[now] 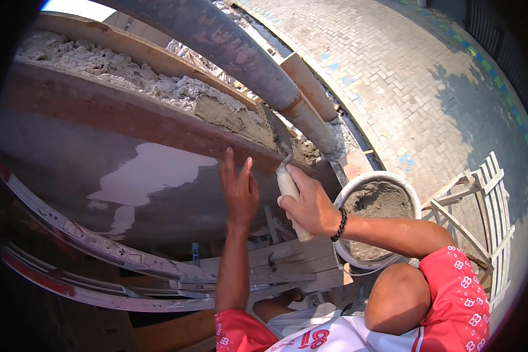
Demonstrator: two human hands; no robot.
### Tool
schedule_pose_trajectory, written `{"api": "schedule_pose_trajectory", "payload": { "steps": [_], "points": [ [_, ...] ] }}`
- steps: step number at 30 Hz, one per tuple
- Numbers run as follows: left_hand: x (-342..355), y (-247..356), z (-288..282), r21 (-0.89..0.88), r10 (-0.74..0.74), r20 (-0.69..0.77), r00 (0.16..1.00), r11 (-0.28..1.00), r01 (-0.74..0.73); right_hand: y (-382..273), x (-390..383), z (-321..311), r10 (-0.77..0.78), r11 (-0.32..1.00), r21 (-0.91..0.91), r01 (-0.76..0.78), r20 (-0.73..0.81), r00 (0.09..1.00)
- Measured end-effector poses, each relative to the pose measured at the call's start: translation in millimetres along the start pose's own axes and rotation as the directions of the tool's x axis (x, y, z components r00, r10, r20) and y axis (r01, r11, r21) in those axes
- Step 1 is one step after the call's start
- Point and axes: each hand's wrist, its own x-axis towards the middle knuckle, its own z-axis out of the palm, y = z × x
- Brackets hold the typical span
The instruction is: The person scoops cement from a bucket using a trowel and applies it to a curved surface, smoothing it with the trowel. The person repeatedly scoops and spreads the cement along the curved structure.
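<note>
My right hand [312,205] is closed round the pale handle of a trowel [275,129]. The trowel's blade is coated with grey mortar and touches the top of the wall, close to a thick pipe. Wet mortar [231,116] lies in a smooth patch just left of the blade, on the wall's rough top. With its fingers stretched upward, my left hand [240,190] holds nothing; the fingertips are at the brownish board edge [176,122] along the wall's near side. By my right forearm stands a white bucket [416,196] holding grey mortar [380,202].
A thick grey pipe [234,50] slants over the wall's right end. Curved in the fisheye view, a metal ladder [123,255] lies to the lower left. White wooden slats [492,193] stand at right. A paved lane [387,76] runs below, beyond the wall.
</note>
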Motion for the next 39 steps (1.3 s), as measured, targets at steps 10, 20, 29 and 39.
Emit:
{"api": "schedule_pose_trajectory", "payload": {
  "steps": [10,20,29,39],
  "points": [
    [57.2,-15.3,-25.1,0.249,-0.109,-0.185,0.977,0.956,0.154,-25.3,52.2,50.2,-0.109,0.975,-0.193,0.11,0.014,0.994],
    [57.4,-17.4,0.7,0.401,-0.102,-0.254,0.962,0.894,0.2,-60.5,53.3,47.1,-0.251,0.94,-0.192,0.28,0.161,0.954],
    [55.7,-32.4,20.8,0.233,-0.155,-0.266,0.951,0.947,0.22,-59.2,13.1,37.6,-0.264,0.916,-0.242,0.32,0.238,0.935],
    [57.4,-14.9,-1.8,0.286,-0.104,-0.221,0.97,0.943,0.167,11.9,9.2,18.6,-0.213,0.977,-0.033,0.211,-0.043,0.976]
  ]
}}
